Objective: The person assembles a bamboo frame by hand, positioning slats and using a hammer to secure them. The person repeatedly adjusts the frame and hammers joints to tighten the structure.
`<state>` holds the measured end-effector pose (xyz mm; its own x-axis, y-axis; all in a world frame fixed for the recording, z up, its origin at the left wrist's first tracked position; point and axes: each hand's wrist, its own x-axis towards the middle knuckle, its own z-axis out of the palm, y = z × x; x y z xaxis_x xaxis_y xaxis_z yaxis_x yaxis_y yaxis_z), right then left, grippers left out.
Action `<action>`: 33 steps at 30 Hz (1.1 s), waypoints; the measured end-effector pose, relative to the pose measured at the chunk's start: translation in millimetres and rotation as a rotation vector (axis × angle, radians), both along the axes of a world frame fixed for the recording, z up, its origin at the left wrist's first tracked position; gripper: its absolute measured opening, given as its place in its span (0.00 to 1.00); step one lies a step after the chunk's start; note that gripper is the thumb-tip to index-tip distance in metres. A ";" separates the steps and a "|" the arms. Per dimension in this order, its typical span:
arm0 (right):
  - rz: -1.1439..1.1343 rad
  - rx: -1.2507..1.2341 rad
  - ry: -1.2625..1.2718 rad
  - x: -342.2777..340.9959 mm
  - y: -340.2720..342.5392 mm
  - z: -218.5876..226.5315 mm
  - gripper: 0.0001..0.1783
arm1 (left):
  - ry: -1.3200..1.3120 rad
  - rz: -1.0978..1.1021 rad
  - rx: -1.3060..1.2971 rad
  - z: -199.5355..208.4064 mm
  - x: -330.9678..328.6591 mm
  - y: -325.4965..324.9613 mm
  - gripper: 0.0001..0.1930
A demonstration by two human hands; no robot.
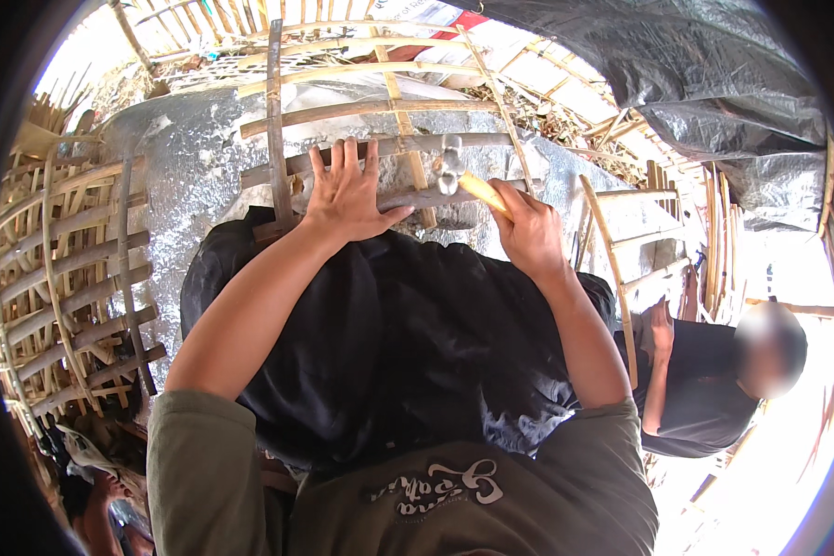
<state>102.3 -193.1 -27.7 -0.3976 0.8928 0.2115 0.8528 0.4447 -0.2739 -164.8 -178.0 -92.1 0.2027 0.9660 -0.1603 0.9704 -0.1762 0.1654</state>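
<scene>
A slatted frame of bamboo strips [343, 111] lies across the ground in front of me, its near slats reaching my lap. My left hand [345, 193] lies flat on the near slats with its fingers spread, holding nothing. In my right hand [531, 227] is a hammer [477, 188], gripped by its yellow wooden handle. The metal hammer head hovers over or rests on the frame near a lengthwise strip; whether it touches cannot be made out. Black cloth [389, 343] covers my lap just below both hands.
Stacked bamboo lattice panels [74, 287] stand at the left. Another person [695, 380] in black sits at the right beside a smaller bamboo frame [621, 250]. A dark plastic sheet [713, 83] hangs at the upper right. Part of someone else's arm [102, 510] shows at the lower left.
</scene>
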 end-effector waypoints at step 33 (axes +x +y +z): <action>0.176 0.027 -0.329 -20.1 -40.0 -4.3 0.14 | 0.172 0.061 -0.053 -17.0 4.8 6.2 0.54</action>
